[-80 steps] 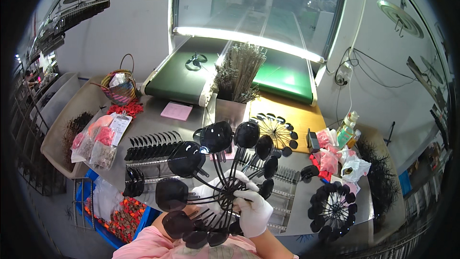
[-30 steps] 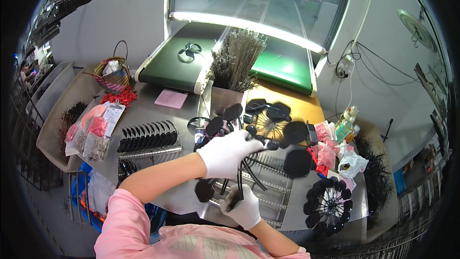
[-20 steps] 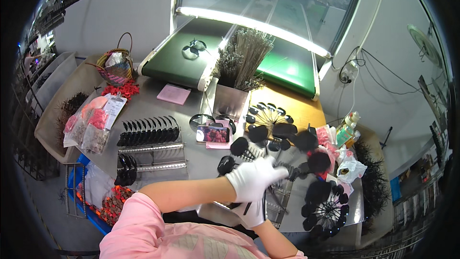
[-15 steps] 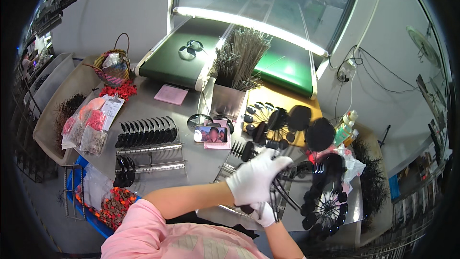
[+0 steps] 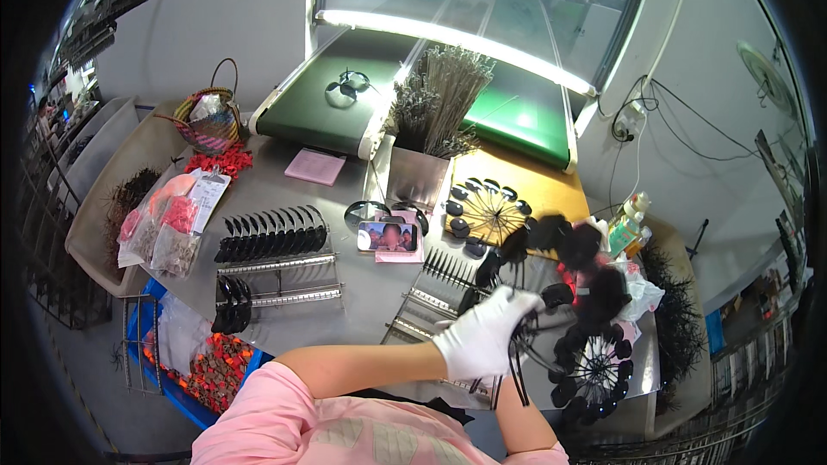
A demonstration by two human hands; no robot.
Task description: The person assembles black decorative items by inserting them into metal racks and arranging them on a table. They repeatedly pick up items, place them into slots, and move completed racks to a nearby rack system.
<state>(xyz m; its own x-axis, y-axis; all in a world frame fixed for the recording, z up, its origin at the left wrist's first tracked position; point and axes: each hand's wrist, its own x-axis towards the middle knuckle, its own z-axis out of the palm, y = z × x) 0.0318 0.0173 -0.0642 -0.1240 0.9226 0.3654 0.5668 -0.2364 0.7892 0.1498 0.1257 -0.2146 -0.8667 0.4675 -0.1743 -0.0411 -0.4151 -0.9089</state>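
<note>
My left hand (image 5: 487,336), in a white glove, is closed around the thin dark stems of a bunch of black disc-ended pieces (image 5: 599,293). The bunch is smeared by motion, and several stems hang below the glove. Behind and under this glove my right hand is hidden; only its forearm (image 5: 525,422) shows. A metal rack (image 5: 413,310) with a row of thin dark prongs stands just left of the hands. Beyond them, a ring of black discs on spokes (image 5: 493,213) lies on a yellow board (image 5: 560,198). A similar ring (image 5: 597,368) lies to the right.
Black curved pieces (image 5: 271,232) fill part of another metal rack (image 5: 280,269) at left. A phone (image 5: 388,237) stands mid-table. Dark wires (image 5: 439,99) rise between two green conveyor belts (image 5: 323,103). A blue bin (image 5: 138,327), plastic bags (image 5: 177,241) and bottles (image 5: 629,224) flank the table.
My left hand has moved right and slightly down with the bunch of black pieces. The ring on the yellow board and the rack's prongs are now uncovered. My right hand has gone out of sight.
</note>
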